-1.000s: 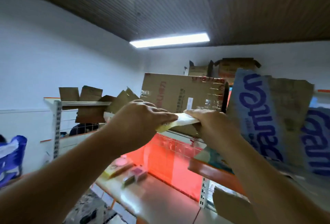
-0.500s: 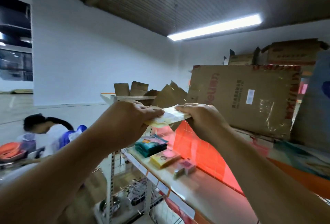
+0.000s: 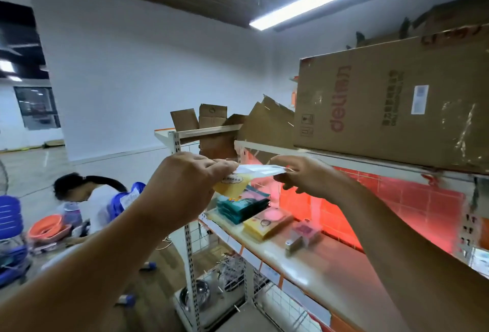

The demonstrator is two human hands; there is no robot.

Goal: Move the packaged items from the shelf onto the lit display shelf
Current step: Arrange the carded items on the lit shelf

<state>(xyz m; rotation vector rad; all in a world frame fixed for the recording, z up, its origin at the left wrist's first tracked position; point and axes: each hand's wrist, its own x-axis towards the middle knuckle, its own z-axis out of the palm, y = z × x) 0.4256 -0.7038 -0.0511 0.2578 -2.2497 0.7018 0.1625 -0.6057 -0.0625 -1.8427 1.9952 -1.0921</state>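
I hold a flat yellow-and-white packaged item (image 3: 239, 179) up in front of me by both ends. My left hand (image 3: 185, 188) grips its left end and my right hand (image 3: 304, 177) pinches its right end. It hangs above the left end of the lit display shelf (image 3: 285, 255), whose back panel glows red. On that shelf lie a stack of teal and pink packets (image 3: 243, 206), a yellow packet (image 3: 267, 222) and a small pink boxed item (image 3: 304, 235).
A large cardboard box (image 3: 391, 112) sits on the top shelf just above my right hand, with torn cardboard pieces (image 3: 264, 122) to its left. A person (image 3: 87, 196) bends over orange basins (image 3: 47, 228) on the floor at left. Wire racks stand below the shelf.
My view has swung left and down, from the cardboard boxes to the lit shelf. Both hands kept hold of the packet and carried it left along the shelf.
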